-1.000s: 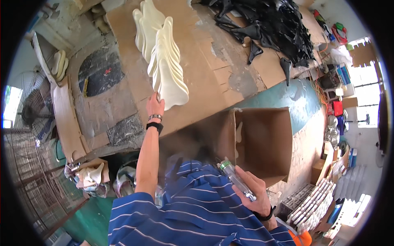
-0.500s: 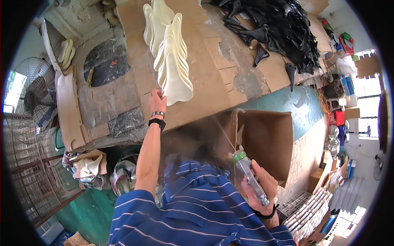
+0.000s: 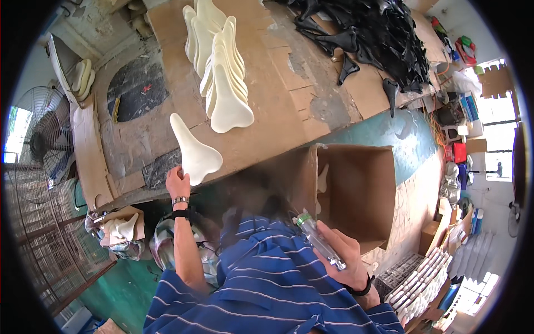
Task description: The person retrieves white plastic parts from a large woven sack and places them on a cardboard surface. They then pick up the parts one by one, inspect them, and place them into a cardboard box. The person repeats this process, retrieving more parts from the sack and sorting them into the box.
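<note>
My left hand [image 3: 177, 181] grips the wide end of a cream saddle-shaped foam piece [image 3: 192, 149], held just over the near edge of the cardboard-covered workbench [image 3: 278, 111]. A row of several matching cream pieces [image 3: 219, 67] lies overlapped farther along the bench. My right hand [image 3: 342, 253] holds a clear spray bottle with a green tip [image 3: 317, 236] close to my striped shirt, next to the open cardboard box [image 3: 356, 195].
A heap of black saddle shells [image 3: 367, 39] covers the far right of the bench. A fan [image 3: 39, 142] and wire racks stand at the left. More cream pieces sit in a small box [image 3: 119, 228] below the bench. White stacked items [image 3: 423, 289] lie at the lower right.
My left hand has pulled one cream piece off the row and drawn it toward the bench's near edge. The right hand with the spray bottle has risen slightly.
</note>
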`<state>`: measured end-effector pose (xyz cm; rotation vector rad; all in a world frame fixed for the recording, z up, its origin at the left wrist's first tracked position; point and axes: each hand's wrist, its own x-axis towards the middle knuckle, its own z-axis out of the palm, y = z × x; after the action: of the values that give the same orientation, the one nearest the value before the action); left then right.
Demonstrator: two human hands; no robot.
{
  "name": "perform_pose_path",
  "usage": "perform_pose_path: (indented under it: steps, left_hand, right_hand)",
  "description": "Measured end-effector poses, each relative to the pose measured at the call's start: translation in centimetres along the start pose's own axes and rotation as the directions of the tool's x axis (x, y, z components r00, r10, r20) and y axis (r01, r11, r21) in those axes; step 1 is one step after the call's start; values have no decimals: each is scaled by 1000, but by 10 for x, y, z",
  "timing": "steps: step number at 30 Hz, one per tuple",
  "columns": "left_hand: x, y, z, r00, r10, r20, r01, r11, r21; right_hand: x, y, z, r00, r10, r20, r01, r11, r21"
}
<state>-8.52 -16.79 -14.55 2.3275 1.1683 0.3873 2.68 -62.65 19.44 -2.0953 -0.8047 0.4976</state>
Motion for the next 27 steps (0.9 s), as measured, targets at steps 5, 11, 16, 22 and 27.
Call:
perform_pose_path:
  steps: [5, 11, 16, 22, 27]
  left_hand:
    - [8, 21, -5, 999, 47, 6, -47, 996, -74]
    - [71, 110, 54, 897, 436, -65, -438, 863, -251]
    - [104, 143, 98, 930, 322, 177, -288, 937, -196]
    - [2, 230, 50, 762, 594, 258, -456, 775, -437]
    - [7, 238, 38, 684, 505, 526, -213, 828, -518]
  right_hand:
    - [12, -10, -1, 991, -36, -128, 37, 999, 6]
    - [20, -22, -1, 947, -165, -275, 144, 985, -95]
    - [12, -20, 2, 962, -143, -231, 139, 990, -36]
    - [13, -9, 9, 974, -65, -215, 73, 997, 33]
    - [18, -11, 7, 990, -4, -140, 10, 999, 46]
